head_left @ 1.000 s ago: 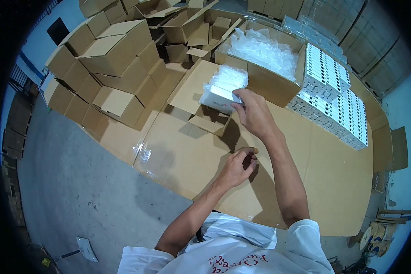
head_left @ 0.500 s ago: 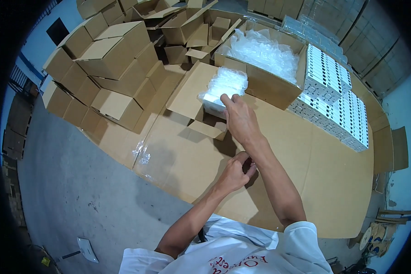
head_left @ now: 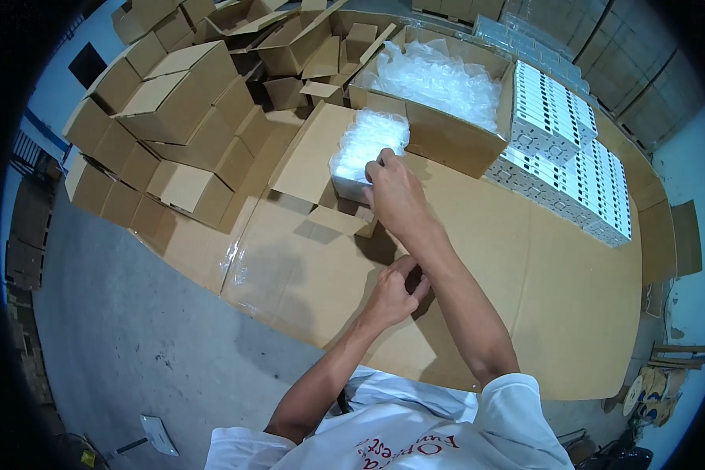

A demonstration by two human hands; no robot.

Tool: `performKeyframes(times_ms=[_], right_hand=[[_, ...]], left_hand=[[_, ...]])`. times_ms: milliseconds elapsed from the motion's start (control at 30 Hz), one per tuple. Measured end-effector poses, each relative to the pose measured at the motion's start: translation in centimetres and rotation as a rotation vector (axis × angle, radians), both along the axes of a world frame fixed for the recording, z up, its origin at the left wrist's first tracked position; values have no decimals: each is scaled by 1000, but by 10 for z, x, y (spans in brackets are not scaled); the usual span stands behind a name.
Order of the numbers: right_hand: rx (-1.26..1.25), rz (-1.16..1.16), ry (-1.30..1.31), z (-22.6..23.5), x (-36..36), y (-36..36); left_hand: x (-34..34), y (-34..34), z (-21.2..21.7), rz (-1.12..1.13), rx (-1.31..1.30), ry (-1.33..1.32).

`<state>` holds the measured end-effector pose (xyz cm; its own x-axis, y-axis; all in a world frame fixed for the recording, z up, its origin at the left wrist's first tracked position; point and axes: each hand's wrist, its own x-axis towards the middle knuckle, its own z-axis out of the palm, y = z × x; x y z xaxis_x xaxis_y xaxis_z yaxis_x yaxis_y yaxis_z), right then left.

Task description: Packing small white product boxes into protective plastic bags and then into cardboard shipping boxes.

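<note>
A small open cardboard box (head_left: 298, 176) holds a row of white pieces in clear plastic bags (head_left: 370, 141). At the right side of this row is my right hand (head_left: 397, 192), fingers bent and closed against the bagged pieces. What they grip, if anything, is hidden. Closer to me, just left of my right forearm, my left hand (head_left: 394, 296) is low over the cardboard-covered table (head_left: 478, 313). Its thumb and fingers are curled together, and anything between them is too small or hidden to make out.
Behind stands a large carton (head_left: 462, 149) heaped with clear plastic bags (head_left: 439, 78). Stacked white slotted units (head_left: 560, 196) sit at the back right. Folded cardboard boxes (head_left: 172, 102) are piled at the left, with more open boxes (head_left: 305, 51) at the back.
The whole view has shifted slightly, so the scene sits farther left and higher. My right fingers look more bent at the bagged pieces. My left hand keeps nearly the same pose.
</note>
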<state>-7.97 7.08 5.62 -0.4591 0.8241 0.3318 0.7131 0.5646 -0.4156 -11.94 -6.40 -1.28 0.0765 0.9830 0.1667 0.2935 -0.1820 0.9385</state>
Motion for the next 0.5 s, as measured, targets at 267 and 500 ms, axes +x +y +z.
performKeyframes(times_ms=[267, 500], right_hand=[[206, -20, 384, 23, 115, 34], [410, -335, 366, 65, 317, 131]], left_hand=[[42, 27, -24, -5, -128, -177], [106, 62, -19, -21, -152, -124]])
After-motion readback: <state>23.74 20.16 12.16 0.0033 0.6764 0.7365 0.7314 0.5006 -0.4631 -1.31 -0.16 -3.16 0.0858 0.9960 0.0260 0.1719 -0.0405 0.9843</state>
